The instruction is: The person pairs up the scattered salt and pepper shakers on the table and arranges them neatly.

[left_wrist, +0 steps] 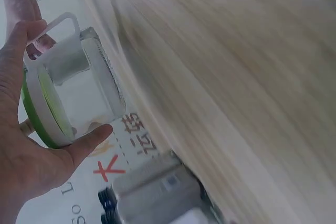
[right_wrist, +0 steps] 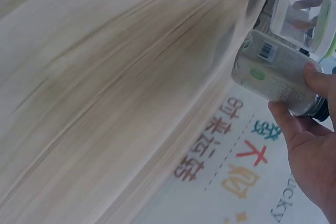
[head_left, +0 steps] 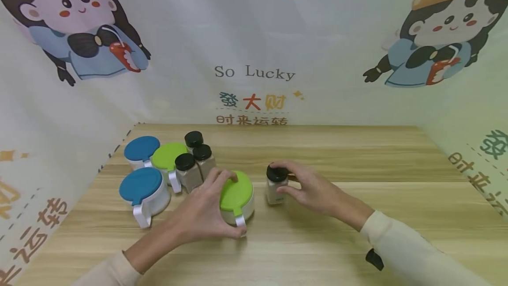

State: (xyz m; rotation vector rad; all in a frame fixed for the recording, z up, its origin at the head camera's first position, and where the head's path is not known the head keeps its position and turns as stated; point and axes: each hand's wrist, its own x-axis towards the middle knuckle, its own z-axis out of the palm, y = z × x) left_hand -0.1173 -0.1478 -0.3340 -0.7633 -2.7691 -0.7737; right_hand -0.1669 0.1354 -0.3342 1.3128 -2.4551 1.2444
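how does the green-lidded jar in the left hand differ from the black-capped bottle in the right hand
The green-lidded jar is wide and squat; the black-capped bottle is narrower and taller for its width.
The jar has a side handle; the bottle shows none.
The jar's lid is bright green, the bottle's cap black.
Both have see-through bodies, and each is held in a hand.

Head view: soft, diffuse light of moderate brightness, its source out of frame, lays a pale sheen on the table point(head_left: 397, 193) and a faint, soft-edged shadow below the right hand point(head_left: 311, 189). Both wrist views are hazier and cooler-toned, with smeared wood grain; bottles point(left_wrist: 157, 192) in the left appear blurred.
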